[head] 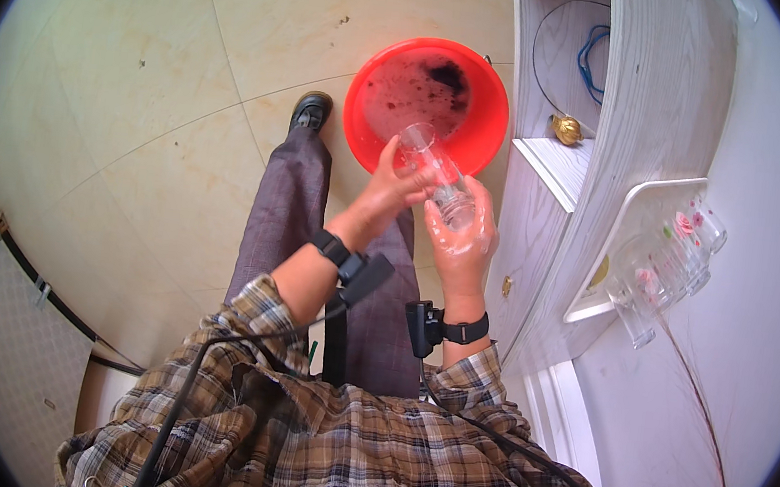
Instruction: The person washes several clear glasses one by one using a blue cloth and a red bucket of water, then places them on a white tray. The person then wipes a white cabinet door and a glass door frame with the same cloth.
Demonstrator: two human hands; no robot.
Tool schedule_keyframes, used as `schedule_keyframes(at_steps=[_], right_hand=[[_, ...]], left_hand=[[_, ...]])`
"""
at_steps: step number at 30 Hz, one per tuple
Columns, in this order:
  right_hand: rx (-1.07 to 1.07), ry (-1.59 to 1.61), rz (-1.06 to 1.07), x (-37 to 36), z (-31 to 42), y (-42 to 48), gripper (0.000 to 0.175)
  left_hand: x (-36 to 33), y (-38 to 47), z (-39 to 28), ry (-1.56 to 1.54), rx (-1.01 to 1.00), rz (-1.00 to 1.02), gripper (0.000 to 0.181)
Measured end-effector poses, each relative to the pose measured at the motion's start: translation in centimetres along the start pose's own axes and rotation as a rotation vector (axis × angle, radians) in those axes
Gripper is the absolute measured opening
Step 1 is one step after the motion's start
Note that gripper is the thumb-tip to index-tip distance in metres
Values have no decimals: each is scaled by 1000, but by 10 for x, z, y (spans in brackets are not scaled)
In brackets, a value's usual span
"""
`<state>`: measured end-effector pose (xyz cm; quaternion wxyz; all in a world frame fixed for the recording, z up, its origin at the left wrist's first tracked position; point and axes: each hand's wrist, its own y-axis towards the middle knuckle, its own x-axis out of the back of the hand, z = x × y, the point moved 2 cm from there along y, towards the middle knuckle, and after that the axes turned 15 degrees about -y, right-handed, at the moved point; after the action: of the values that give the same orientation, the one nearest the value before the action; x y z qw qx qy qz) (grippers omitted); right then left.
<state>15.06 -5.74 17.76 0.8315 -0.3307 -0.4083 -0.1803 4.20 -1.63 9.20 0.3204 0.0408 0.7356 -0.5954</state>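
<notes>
Between my two hands is a clear drinking glass (446,172), tilted, its wide mouth pointing away from me over the near rim of a red plastic basin (492,122). My right hand (462,244) grips the glass near its base and has white suds on the skin. Around the upper part of the glass curl the fingers of my left hand (396,181), the thumb close to its rim. Cloudy, foamy water (402,95) lies in the basin. A dark clump (448,75) shows in that water; what it is, I cannot tell.
At right, a white tray (593,311) on a pale wood-grain cabinet (661,108) carries several clear glasses (673,262), some flower-printed. A gold ornament (566,129) and a blue cord (584,57) sit in an open shelf. Tiled floor (155,169) extends left.
</notes>
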Motion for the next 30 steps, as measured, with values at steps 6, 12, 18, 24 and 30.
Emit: schedule_keyframes(at_steps=[6,12,18,24,30], right_hand=[[-56,317,-7,6,1,-13,54],[-165,488,281,59,-24,3,58],[-129,565,416,81,-37,6,58],[-285,671,419,82,-37,3,56],[-284,469,315,86,-16,-1,54]], left_hand=[[-8,7,-2,-153,45,-20,58],[1,10,-36,-221,493,209,54],[-7,-1,-44,370,636,425,25],[-12,8,-36,508,-114,305,21],[-2,10,-19,158,35,72,39]])
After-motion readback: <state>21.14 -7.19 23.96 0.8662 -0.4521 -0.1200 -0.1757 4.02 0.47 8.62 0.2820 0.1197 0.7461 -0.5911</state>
